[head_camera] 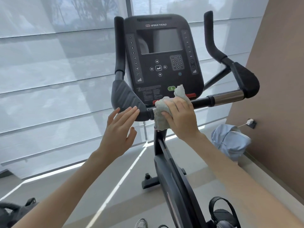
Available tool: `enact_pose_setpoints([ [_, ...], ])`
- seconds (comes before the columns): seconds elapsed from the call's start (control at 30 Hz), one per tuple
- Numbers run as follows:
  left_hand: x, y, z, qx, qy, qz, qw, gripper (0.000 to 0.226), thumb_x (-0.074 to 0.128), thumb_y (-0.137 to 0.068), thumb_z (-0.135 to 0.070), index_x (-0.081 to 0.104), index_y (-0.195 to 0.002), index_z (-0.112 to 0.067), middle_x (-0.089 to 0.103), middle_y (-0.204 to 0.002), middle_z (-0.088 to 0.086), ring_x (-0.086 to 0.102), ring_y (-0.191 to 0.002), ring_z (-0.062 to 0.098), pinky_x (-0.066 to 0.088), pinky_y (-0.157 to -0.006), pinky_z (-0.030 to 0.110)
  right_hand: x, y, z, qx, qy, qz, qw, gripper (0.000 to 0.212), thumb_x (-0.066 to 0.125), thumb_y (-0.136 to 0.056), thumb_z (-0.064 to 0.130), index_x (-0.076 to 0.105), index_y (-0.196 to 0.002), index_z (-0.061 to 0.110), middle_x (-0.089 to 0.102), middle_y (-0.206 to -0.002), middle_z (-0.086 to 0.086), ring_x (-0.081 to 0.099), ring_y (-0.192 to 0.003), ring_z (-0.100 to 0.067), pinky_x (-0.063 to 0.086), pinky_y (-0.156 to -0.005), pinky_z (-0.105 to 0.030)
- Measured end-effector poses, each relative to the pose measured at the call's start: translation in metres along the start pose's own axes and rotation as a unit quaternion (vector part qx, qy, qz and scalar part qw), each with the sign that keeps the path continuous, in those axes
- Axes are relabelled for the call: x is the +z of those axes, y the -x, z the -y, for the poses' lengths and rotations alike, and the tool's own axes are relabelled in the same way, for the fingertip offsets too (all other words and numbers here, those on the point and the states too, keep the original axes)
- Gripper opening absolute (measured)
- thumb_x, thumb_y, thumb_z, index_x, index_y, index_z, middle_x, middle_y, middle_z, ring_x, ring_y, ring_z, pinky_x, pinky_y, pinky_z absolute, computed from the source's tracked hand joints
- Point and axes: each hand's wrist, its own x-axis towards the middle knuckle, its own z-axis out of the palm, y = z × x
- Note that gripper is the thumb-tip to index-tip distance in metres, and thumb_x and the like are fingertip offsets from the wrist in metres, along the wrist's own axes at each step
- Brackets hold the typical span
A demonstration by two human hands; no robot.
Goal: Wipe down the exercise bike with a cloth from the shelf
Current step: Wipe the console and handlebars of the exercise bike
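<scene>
Down at your feet, 1 shoe (141,223) shows on the floor, and just to its right is the strapped pedal (222,209) of the exercise bike (172,175). Your 2 hands are apart. The left hand (120,127) is spread, fingers straight, and its fingertips reach the near edge of the left arm pad (126,97); whether they touch it, you can't tell. The right hand (181,119) curves over the cloth (162,116) and holds it against the handlebar (202,102) at its middle, right above the frame post. 1 corner of the cloth sticks up against the bottom of the console (162,60). A blue bundle (230,142) sits by the wall on the right. Behind it all hang pale blinds (57,71).
</scene>
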Motion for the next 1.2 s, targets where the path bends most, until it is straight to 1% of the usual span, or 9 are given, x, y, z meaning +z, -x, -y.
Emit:
enact_pose_setpoints([
  [0.1, -0.001, 0.000, 0.000, 0.005, -0.006, 0.004, 1.000, 0.044, 0.044, -0.087, -0.010, 0.055, -0.129, -0.002, 0.054, -0.135, 0.010, 0.049, -0.127, 0.025, 0.027, -0.110, 0.053, -0.002, -0.025, 0.024, 0.058, 0.037, 0.074, 0.995, 0.052, 0.031, -0.097, 0.049, 0.068, -0.089, 0.014, 0.068, -0.085, -0.006, 0.060, -0.085, -0.026, 0.045, -0.085, -0.041],
  [0.17, -0.004, -0.001, 0.002, 0.012, -0.012, 0.009, 1.000, 0.045, 0.038, -0.089, -0.014, 0.055, -0.129, -0.003, 0.055, -0.134, 0.010, 0.051, -0.125, 0.025, 0.027, -0.110, 0.055, -0.004, -0.047, 0.019, 0.078, 0.054, 0.195, 0.976, 0.056, 0.027, -0.095, 0.055, 0.063, -0.077, 0.016, 0.065, -0.074, -0.004, 0.059, -0.076, -0.025, 0.043, -0.074, -0.038],
  [0.27, -0.007, -0.003, 0.004, 0.017, -0.009, 0.010, 1.000, 0.046, 0.035, -0.089, -0.015, 0.056, -0.128, -0.004, 0.056, -0.133, 0.009, 0.052, -0.124, 0.024, 0.026, -0.110, 0.055, -0.003, -0.075, -0.003, 0.168, 0.017, 0.375, 0.912, 0.057, 0.026, -0.090, 0.060, 0.062, -0.085, 0.017, 0.060, -0.079, -0.003, 0.056, -0.078, -0.026, 0.037, -0.072, -0.037],
  [0.37, -0.007, -0.003, 0.003, 0.009, 0.001, 0.008, 1.000, 0.046, 0.035, -0.089, -0.015, 0.057, -0.128, -0.005, 0.057, -0.132, 0.007, 0.052, -0.125, 0.023, 0.025, -0.110, 0.056, 0.001, -0.087, -0.001, 0.186, 0.007, 0.430, 0.884, 0.052, 0.028, -0.088, 0.058, 0.061, -0.094, 0.018, 0.057, -0.086, -0.005, 0.050, -0.078, -0.026, 0.033, -0.073, -0.038],
  [0.43, -0.006, -0.003, 0.003, 0.004, -0.001, 0.007, 1.000, 0.043, 0.040, -0.089, -0.014, 0.057, -0.128, -0.006, 0.057, -0.132, 0.007, 0.051, -0.125, 0.023, 0.025, -0.110, 0.056, 0.006, -0.081, 0.014, 0.159, 0.013, 0.387, 0.908, 0.049, 0.026, -0.091, 0.053, 0.061, -0.085, 0.019, 0.062, -0.083, -0.005, 0.050, -0.072, -0.025, 0.032, -0.070, -0.037],
  [0.57, -0.001, -0.003, -0.001, -0.012, -0.023, 0.006, 1.000, 0.043, 0.051, -0.086, -0.010, 0.056, -0.129, -0.005, 0.057, -0.133, 0.008, 0.051, -0.125, 0.024, 0.023, -0.113, 0.051, 0.010, -0.049, 0.041, 0.096, 0.067, 0.162, 0.980, 0.053, 0.025, -0.096, 0.046, 0.065, -0.076, 0.018, 0.066, -0.072, -0.004, 0.057, -0.069, -0.025, 0.040, -0.068, -0.037],
  [0.7, 0.003, -0.002, -0.006, -0.028, -0.029, -0.012, 0.999, 0.043, 0.053, -0.084, -0.009, 0.056, -0.127, -0.004, 0.057, -0.132, 0.009, 0.051, -0.124, 0.024, 0.025, -0.112, 0.049, 0.014, -0.023, 0.033, 0.020, 0.036, -0.015, 0.999, 0.046, 0.036, -0.097, 0.044, 0.069, -0.086, 0.014, 0.069, -0.078, -0.004, 0.061, -0.077, -0.023, 0.048, -0.075, -0.039],
  [0.97, -0.001, -0.001, -0.001, 0.025, -0.067, -0.005, 0.997, 0.043, 0.053, -0.084, -0.011, 0.057, -0.126, 0.000, 0.057, -0.132, 0.012, 0.053, -0.123, 0.026, 0.025, -0.112, 0.044, 0.016, -0.021, 0.027, -0.019, 0.038, -0.063, 0.997, 0.036, 0.047, -0.094, 0.041, 0.071, -0.094, 0.014, 0.070, -0.085, -0.004, 0.064, -0.082, -0.023, 0.048, -0.078, -0.038],
  [1.2, 0.008, -0.006, 0.001, 0.050, -0.077, -0.061, 0.994, 0.038, 0.051, -0.086, -0.011, 0.060, -0.120, 0.003, 0.060, -0.126, 0.015, 0.058, -0.116, 0.028, 0.030, -0.109, 0.044, 0.026, -0.021, 0.026, -0.003, 0.033, -0.087, 0.996, 0.038, 0.046, -0.094, 0.042, 0.071, -0.091, 0.014, 0.071, -0.083, -0.005, 0.063, -0.081, -0.023, 0.047, -0.080, -0.039],
])
